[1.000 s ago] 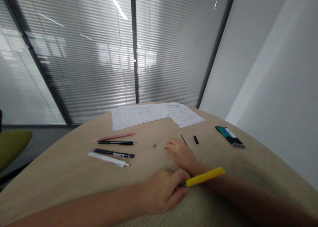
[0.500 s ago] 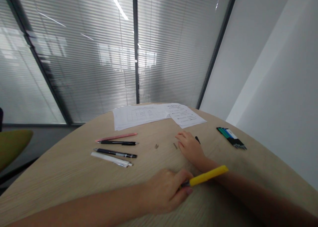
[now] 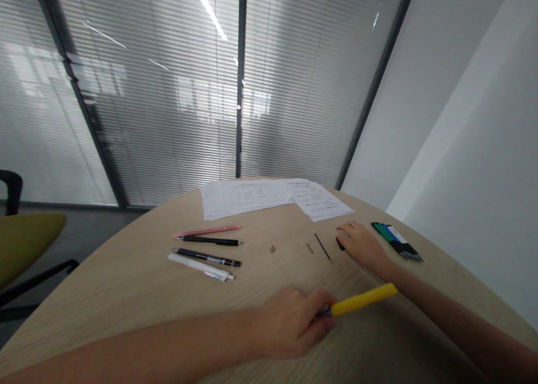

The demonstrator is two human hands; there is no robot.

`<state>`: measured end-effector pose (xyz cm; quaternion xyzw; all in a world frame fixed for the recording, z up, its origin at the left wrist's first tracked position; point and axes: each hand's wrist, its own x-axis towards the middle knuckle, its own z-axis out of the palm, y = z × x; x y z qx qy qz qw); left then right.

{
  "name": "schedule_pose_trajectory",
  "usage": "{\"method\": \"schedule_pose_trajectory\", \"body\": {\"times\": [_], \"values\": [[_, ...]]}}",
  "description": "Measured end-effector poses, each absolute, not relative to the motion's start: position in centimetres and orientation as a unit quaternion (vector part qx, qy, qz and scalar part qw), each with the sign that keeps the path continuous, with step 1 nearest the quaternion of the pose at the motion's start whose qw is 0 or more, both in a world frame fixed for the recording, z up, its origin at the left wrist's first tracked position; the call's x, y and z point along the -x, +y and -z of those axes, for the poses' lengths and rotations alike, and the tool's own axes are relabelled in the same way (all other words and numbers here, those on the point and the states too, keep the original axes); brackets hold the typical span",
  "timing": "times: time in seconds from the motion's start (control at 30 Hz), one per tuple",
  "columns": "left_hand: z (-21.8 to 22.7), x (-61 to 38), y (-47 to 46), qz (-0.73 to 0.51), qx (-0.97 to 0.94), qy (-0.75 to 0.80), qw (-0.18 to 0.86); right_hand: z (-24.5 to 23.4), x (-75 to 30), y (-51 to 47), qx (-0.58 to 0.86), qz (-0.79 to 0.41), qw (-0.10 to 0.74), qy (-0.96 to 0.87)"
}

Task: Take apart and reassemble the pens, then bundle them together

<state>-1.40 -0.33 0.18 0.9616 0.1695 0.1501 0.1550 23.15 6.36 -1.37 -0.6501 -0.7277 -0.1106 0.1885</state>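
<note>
My left hand (image 3: 294,319) is closed round the dark tip end of a yellow pen barrel (image 3: 363,300), which points right, low over the wooden table (image 3: 126,300). My right hand (image 3: 363,244) reaches out flat on the table with fingers stretched, fingertips touching a small black pen cap (image 3: 339,243). A thin black refill (image 3: 322,246) lies just left of that hand. Further left lie a tiny spring-like part (image 3: 310,248) and another small piece (image 3: 272,249).
Several pens lie in a row at the left: pink (image 3: 208,231), black (image 3: 210,241), dark blue (image 3: 208,257), white (image 3: 199,266). A bundle of pens (image 3: 397,241) lies at the right edge. Printed papers (image 3: 273,196) lie at the back. A green chair (image 3: 25,244) stands left.
My right hand has slid right and away across the table, from beside the refill to the black cap. The left hand keeps hold of the yellow pen. The view has shifted slightly.
</note>
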Motion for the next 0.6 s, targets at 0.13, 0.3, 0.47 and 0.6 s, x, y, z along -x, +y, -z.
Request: {"method": "schedule_pose_trajectory", "body": {"times": [0.13,0.3,0.47,0.6], "values": [[-0.1,1.4,-0.3,-0.154,-0.955,0.19,0.168,2.0,-23.2,6.8,0.642,0.074,0.196,-0.738],[0.1,1.4,-0.1,-0.176,-0.932,0.237,0.211,2.1,-23.0,6.4,0.609,0.039,0.263,-0.748],[0.0,1.1,0.2,-0.188,-0.897,0.303,0.261,0.0,-22.9,2.6,0.576,-0.068,0.407,-0.706],[0.0,1.0,0.4,-0.179,-0.883,0.334,0.278,-1.6,-22.1,-1.1,0.61,-0.174,0.497,-0.592]]}}
